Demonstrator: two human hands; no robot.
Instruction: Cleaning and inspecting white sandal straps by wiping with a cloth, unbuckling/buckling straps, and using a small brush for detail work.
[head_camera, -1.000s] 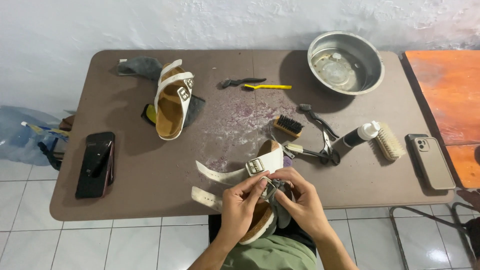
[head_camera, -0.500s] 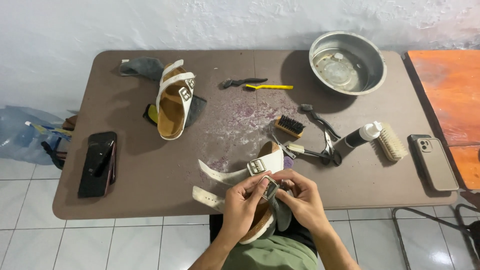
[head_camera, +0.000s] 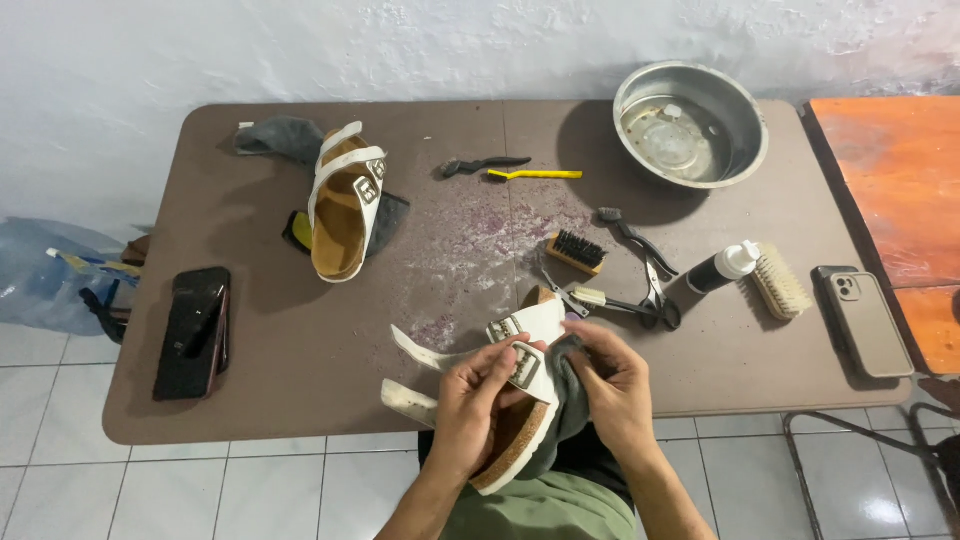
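The white sandal (head_camera: 512, 400) is at the near edge of the table (head_camera: 300, 340), held over the person's lap, and compared with half a second ago it has hardly moved; the hands stayed on it. The left hand (head_camera: 470, 405) is closed around the sandal's side, thumb on the buckled strap. The right hand (head_camera: 612, 385) is closed on a dark cloth (head_camera: 570, 400) and presses it against the sandal. Both hands are close together. Farther left lies the second sandal (head_camera: 342, 205); farther right, a small brush (head_camera: 577, 252), scissors (head_camera: 655, 290) and a metal bowl (head_camera: 690, 125).
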